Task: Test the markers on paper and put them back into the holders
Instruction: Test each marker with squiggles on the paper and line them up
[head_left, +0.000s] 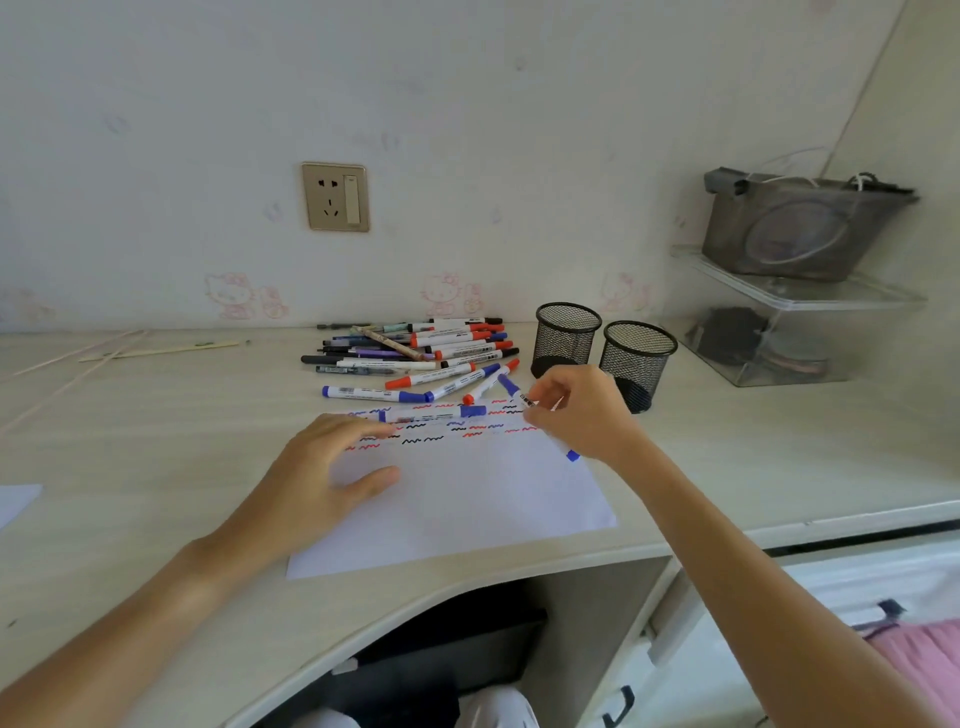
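A white sheet of paper (467, 499) lies on the desk, with red, blue and black squiggles along its far edge. My left hand (317, 467) rests flat on the paper, fingers spread. My right hand (582, 410) grips a blue marker (514, 389) at the paper's right edge; its cap end points toward the pile and a blue end (572, 455) shows below my palm. Another blue marker (436, 413) lies across the squiggles. A pile of markers (415, 348) sits behind the paper. Two black mesh holders (566, 338) (638, 358) stand empty at the right.
A wall socket (335, 196) is above the desk. Thin sticks (156, 351) lie at the far left. A clear plastic shelf box (779, 332) with a grey basket (800, 223) on top stands at the right. The desk's curved front edge (467, 587) is near me.
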